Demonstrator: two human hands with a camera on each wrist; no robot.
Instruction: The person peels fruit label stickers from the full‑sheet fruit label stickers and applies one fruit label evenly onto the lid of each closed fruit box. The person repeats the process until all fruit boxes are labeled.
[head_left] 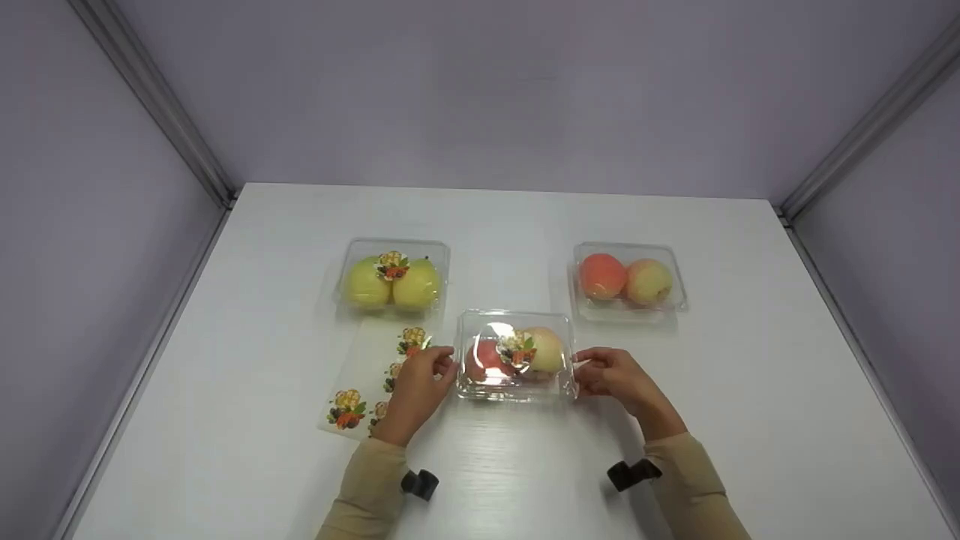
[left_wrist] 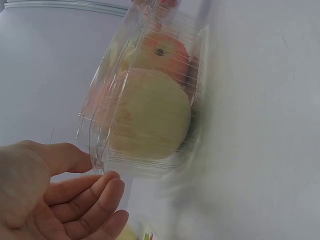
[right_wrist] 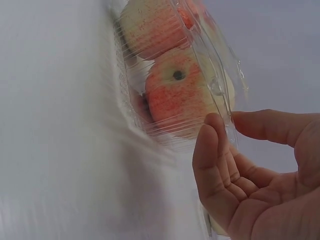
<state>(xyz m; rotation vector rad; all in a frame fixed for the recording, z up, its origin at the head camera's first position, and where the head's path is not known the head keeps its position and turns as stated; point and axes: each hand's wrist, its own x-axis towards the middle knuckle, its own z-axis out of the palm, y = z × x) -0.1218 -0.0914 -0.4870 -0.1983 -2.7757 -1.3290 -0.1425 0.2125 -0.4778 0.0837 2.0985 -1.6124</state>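
Observation:
A clear plastic fruit box (head_left: 515, 386) is at the front middle of the white table, with two red-and-yellow apples (head_left: 546, 351) inside and a fruit-pictured sticker (head_left: 516, 349) on its lid. My left hand (head_left: 421, 381) pinches the box's left rim between thumb and fingers. At the opposite end, my right hand (head_left: 615, 379) grips the right rim the same way. In both wrist views the box's lower side (left_wrist: 150, 167) looks close to the tabletop; whether it touches is unclear. Under my left hand lies a sheet of stickers (head_left: 360, 375).
Back left stands a clear box (head_left: 394, 307) of two yellow-green pears, with a sticker on its lid. Another clear box (head_left: 630, 311) of two apples, no sticker visible, stands back right. Pale panels (head_left: 495, 97) wall the table (head_left: 750, 360) at the back and sides.

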